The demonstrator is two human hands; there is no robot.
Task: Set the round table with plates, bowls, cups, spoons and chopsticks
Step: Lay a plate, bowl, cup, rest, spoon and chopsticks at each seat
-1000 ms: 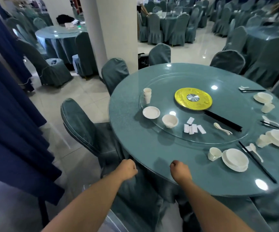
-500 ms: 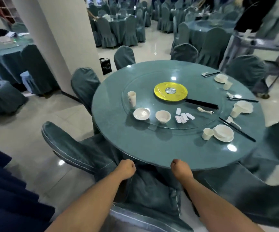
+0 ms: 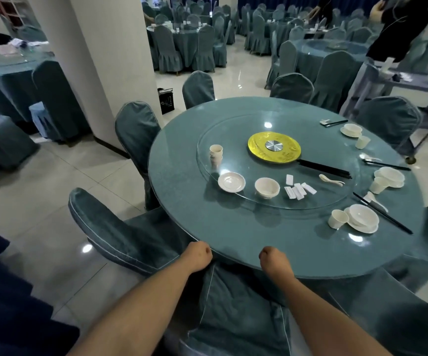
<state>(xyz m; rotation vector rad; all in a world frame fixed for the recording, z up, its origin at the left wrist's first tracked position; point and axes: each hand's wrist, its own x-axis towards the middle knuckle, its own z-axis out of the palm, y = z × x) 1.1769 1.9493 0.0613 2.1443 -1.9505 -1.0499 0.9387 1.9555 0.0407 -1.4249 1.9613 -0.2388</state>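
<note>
Both arms are stretched toward the near edge of the round table (image 3: 233, 227). The left hand (image 3: 198, 256) is curled into a fist just below the rim, over the blue cover of the near chair (image 3: 233, 304); whether cloth is gripped cannot be told. The right hand (image 3: 274, 260) is likewise clenched at the rim, and what it grasps, if anything, cannot be told.

On the glass turntable (image 3: 233, 124) are seen a stack of cups (image 3: 216, 155), a loose plate (image 3: 231, 182), a bowl (image 3: 267, 187), several small white rests (image 3: 297, 188), a spoon (image 3: 329, 179) and a bundle of black chopsticks (image 3: 323, 168) beside the yellow centre disc (image 3: 274, 146).

3 places are laid along the right-hand edge. The nearest has a cup (image 3: 338, 219) touching a plate with a bowl (image 3: 363, 217), and chopsticks (image 3: 382, 213) just beside it.

A bare stretch of tabletop lies between the hands and the turntable. Covered chairs (image 3: 137, 132) are pushed in along the left rim, with tiled floor (image 3: 53, 188) open beyond them up to a white pillar (image 3: 110, 60). A cart (image 3: 400, 80) stands past the far right edge.
</note>
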